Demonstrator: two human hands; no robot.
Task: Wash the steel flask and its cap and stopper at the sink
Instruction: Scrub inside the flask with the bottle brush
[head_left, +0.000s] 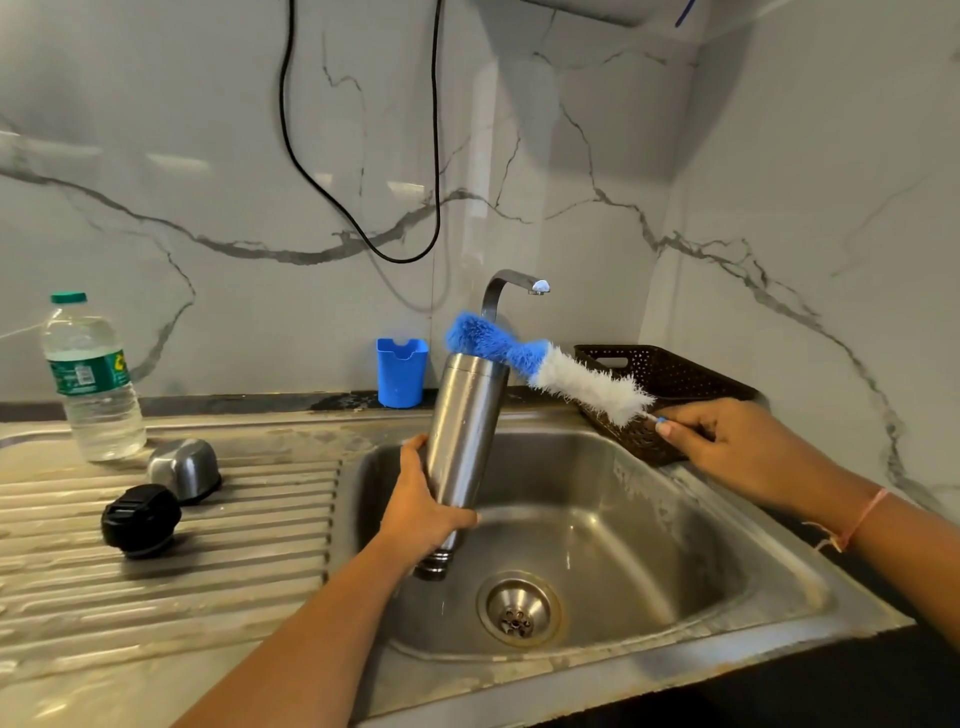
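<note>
My left hand (421, 512) grips the steel flask (465, 431) over the sink basin (649, 530). The flask is upside down, its threaded mouth pointing down near the drain (518, 610). My right hand (737, 449) pinches the thin handle of a blue-and-white bottle brush (545, 364). The brush's blue tip lies against the flask's upturned base. On the ribbed draining board (156, 582) to the left lie the steel cap (184, 467) and the black stopper (140, 519).
A plastic water bottle (91, 379) stands at the back left of the draining board. Behind the sink are a blue holder (401, 371), the tap (511, 291) with no water running, and a dark brown basket (670, 387) at the right. A black cable (358, 223) hangs on the wall.
</note>
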